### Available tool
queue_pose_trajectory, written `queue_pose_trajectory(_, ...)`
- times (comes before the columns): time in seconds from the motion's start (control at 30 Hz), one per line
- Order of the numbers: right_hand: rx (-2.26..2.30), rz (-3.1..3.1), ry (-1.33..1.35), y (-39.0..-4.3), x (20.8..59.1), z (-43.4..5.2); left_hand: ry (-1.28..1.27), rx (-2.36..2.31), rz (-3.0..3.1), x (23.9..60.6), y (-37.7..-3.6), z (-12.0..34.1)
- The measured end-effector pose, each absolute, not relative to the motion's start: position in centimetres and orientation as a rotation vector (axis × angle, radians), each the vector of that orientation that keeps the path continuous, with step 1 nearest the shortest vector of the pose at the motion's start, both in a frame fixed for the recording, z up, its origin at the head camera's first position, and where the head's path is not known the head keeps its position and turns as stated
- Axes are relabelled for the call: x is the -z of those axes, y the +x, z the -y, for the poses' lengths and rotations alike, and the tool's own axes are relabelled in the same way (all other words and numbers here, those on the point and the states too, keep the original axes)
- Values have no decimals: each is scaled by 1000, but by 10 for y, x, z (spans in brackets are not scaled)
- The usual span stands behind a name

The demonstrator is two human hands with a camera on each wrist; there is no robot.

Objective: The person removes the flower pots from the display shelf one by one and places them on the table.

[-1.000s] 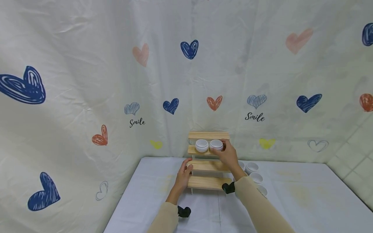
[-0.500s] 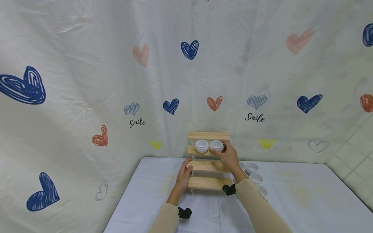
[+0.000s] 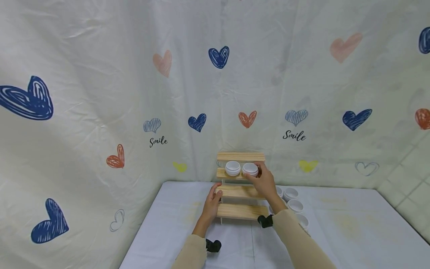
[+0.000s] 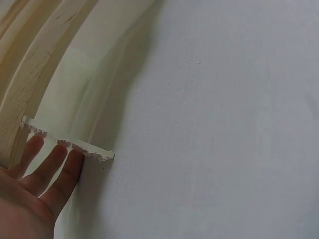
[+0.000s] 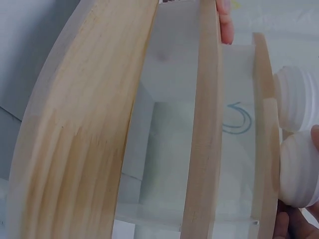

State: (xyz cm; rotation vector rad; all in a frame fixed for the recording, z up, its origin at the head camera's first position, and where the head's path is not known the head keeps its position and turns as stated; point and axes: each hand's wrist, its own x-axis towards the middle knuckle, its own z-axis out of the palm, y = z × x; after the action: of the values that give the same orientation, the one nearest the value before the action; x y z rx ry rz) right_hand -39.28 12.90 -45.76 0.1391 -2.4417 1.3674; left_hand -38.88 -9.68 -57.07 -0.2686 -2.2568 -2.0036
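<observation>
A four-tier wooden stand (image 3: 242,211) with pale legs stands on the table. My left hand (image 3: 210,203) grips its left end at the second tier from the bottom. In the left wrist view, the fingers (image 4: 65,183) touch a thin white leg (image 4: 70,142). On the third tier, my right hand (image 3: 263,183) pinches a small white bowl (image 3: 250,169), thumb in front and fingers behind. It sits against the shelf in the right wrist view. To its left stands a similar white bowl (image 3: 232,168). Both have ridged sides; whether each is several nested bowls, I cannot tell.
Several more white bowls (image 3: 295,205) stand on the table to the right of the stand, partly hidden by my right forearm. A white cloth covers the table (image 3: 342,231). Behind the stand hangs a curtain (image 3: 255,82) printed with hearts.
My right hand and the bowl it pinches have shifted very slightly to the right and down. The left hand holds the same place on the stand.
</observation>
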Motion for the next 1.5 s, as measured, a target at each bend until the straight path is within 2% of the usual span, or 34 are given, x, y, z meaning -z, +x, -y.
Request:
queue_pose_trajectory(0.43,-1421,2433,156,-386,458,-131,-258,1994,2250,573,-389,97)
queue_pose_trajectory(0.77,-1421,2457,154,-382,458,-136,-268,2020,2259,561,-383,97)
queue_pose_trajectory(1.03,-1477,2472,128,-377,459,-137,-242,1970,2281,568,-384,96)
queue_pose_trajectory(1.5,-1535,2417,148,-355,459,-137,-222,1972,2294,570,-384,96)
